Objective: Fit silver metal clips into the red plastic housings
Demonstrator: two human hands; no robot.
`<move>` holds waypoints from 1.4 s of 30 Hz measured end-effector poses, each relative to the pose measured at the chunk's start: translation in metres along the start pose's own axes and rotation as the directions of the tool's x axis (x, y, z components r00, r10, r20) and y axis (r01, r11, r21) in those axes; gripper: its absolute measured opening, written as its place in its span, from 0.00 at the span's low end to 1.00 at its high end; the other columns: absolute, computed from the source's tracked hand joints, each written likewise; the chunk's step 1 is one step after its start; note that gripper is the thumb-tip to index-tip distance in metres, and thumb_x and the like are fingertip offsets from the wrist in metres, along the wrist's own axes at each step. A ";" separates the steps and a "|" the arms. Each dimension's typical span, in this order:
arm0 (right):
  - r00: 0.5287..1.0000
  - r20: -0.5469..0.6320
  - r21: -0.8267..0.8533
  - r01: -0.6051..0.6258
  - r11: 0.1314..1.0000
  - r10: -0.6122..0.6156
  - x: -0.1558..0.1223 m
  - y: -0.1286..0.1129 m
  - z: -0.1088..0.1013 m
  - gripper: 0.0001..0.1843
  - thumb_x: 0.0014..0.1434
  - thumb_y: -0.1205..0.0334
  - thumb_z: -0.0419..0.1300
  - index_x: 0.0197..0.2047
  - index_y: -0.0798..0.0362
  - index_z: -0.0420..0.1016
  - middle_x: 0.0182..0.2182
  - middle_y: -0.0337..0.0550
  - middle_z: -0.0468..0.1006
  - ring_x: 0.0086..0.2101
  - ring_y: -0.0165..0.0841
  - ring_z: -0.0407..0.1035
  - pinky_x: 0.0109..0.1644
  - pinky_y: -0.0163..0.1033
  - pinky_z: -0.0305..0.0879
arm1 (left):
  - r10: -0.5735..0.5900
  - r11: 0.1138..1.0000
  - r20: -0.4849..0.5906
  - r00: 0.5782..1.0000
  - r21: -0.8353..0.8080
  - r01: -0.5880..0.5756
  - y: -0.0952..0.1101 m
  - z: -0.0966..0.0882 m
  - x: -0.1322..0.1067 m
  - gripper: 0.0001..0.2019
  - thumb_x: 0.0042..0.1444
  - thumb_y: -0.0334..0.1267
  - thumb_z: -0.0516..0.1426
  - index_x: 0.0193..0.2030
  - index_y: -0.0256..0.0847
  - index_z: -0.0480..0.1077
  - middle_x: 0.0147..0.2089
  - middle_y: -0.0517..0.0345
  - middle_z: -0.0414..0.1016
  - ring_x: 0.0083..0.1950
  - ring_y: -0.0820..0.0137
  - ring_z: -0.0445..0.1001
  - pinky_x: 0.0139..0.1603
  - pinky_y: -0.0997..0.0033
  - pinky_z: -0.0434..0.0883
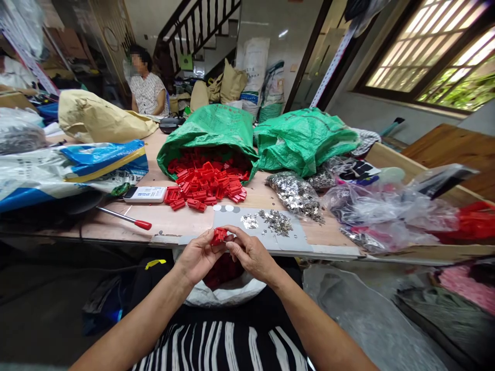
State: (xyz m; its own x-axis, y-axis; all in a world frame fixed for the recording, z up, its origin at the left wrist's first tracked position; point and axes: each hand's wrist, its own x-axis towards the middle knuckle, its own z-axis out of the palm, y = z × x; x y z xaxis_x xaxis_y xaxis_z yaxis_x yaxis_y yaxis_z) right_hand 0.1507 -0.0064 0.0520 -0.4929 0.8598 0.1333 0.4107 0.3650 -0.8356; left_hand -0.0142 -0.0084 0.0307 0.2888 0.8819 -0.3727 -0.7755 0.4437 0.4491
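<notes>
Head view; clock directions taken around the piece in the hands.

Nearest my camera: a black-and-white striped garment (224,345) at six o'clock, a bare forearm to either side of it. Just above, also at six, a white sack (228,298) sits open below the hands, dark red shapes inside.

At the dial's centre, past the table's near edge, is the small red piece (219,236). I see the left hand (199,255) pinching it between thumb and fingers. The right hand (251,255) comes in from four o'clock, thumb and forefinger drawn close together at the piece's right side; whether they grip something tiny there, I cannot tell.

Twelve o'clock: a heap of red parts (211,185) on the table (193,219), spilling from the mouth of an open green sack (216,121). Between two and three: loose metal bits (278,221) on a grey mat (297,239). At two, a clear bag of metal bits (296,193), a few spilled by its near end; behind it, between one and two, a second green sack (305,139). At three, crumpled clear plastic bags (390,206).

Nine o'clock: a lever with a red grip (143,225). Ten: a small white box (150,194) touching the heap, a blue-and-white bag (77,170) beyond. Eleven, well back: a seated person (149,95) in a patterned top.
</notes>
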 end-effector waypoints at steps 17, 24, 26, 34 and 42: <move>0.990 -0.140 0.076 -0.012 0.997 0.022 0.004 0.003 0.000 0.20 0.67 0.52 0.44 0.41 0.52 0.73 0.27 0.38 0.72 0.28 0.28 0.65 0.33 0.31 0.61 | -0.030 0.999 0.013 0.999 -0.041 0.031 -0.009 0.006 -0.009 0.07 0.59 0.30 0.54 0.36 0.31 0.73 0.38 0.48 0.80 0.42 0.63 0.79 0.57 0.56 0.70; 0.994 -0.081 0.024 -0.069 0.997 0.070 0.001 0.007 0.008 0.13 0.57 0.52 0.59 0.41 0.51 0.68 0.20 0.30 0.63 0.22 0.26 0.57 0.27 0.30 0.54 | -0.028 0.997 -0.045 0.999 -0.076 0.024 -0.018 -0.003 -0.008 0.03 0.56 0.29 0.57 0.33 0.34 0.72 0.35 0.52 0.79 0.37 0.70 0.78 0.49 0.67 0.74; 0.996 -0.060 0.005 -0.067 0.998 0.068 -0.001 0.011 0.012 0.11 0.57 0.55 0.59 0.40 0.51 0.66 0.19 0.29 0.61 0.22 0.26 0.56 0.27 0.30 0.52 | -0.027 0.998 -0.072 0.997 -0.066 0.022 -0.022 -0.006 -0.009 0.02 0.54 0.29 0.59 0.32 0.35 0.71 0.34 0.54 0.79 0.37 0.71 0.78 0.46 0.69 0.74; 0.994 0.095 -0.218 -0.023 0.976 0.045 0.004 0.028 0.018 0.13 0.56 0.58 0.61 0.45 0.49 0.67 0.22 0.30 0.67 0.24 0.27 0.61 0.29 0.31 0.53 | -0.021 0.984 -0.167 0.986 0.169 0.049 -0.034 -0.041 -0.012 0.09 0.49 0.37 0.64 0.30 0.39 0.67 0.31 0.59 0.77 0.32 0.74 0.76 0.37 0.74 0.71; 0.996 -0.072 -0.501 0.003 0.866 -0.045 0.087 0.028 0.029 0.15 0.59 0.60 0.59 0.50 0.50 0.67 0.40 0.41 0.75 0.40 0.32 0.69 0.42 0.35 0.60 | 0.244 0.674 -0.043 0.969 0.726 -0.137 -0.046 -0.088 0.005 0.22 0.33 0.29 0.68 0.40 0.41 0.74 0.45 0.51 0.78 0.49 0.60 0.74 0.51 0.65 0.68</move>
State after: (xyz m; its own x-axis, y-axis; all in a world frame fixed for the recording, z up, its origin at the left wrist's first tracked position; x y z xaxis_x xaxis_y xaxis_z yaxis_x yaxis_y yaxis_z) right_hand 0.0971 0.0679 0.0250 -0.4543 0.8660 0.2091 0.7380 0.4973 -0.4561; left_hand -0.0269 -0.0386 -0.0635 0.0664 0.9557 -0.2868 -0.1548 0.2938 0.9433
